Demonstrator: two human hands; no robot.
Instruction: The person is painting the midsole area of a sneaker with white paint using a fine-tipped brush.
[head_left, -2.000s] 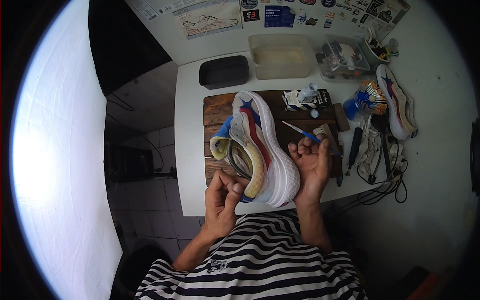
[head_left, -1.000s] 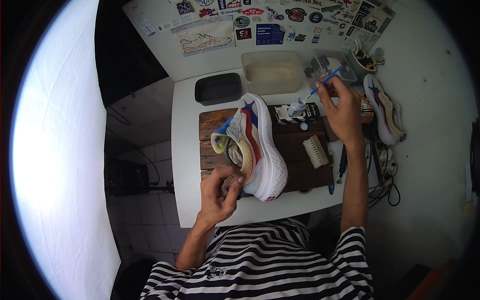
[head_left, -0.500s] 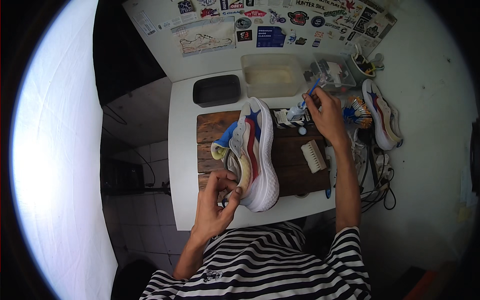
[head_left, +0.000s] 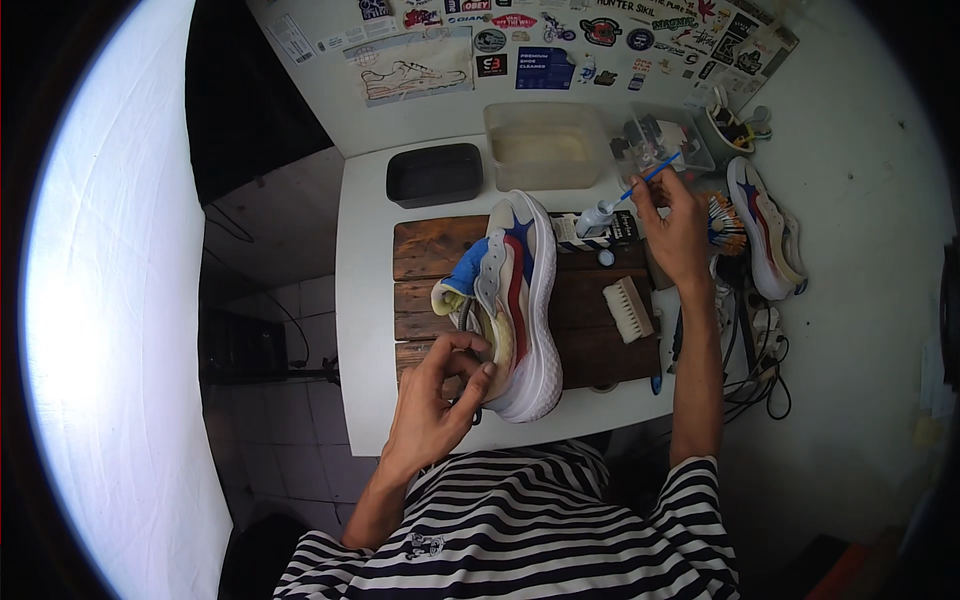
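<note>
Stickers dot the wall behind the white table; left hand grips shoe, right hand paintbrush.

The left hand held a shoe near its heel. The right hand held a brush at the mouth of a bottle.

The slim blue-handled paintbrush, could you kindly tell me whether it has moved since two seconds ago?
Yes: in the right hand, the slim blue-handled paintbrush has gone forward, from short of the small open pale-grey bottle to its mouth.
</note>
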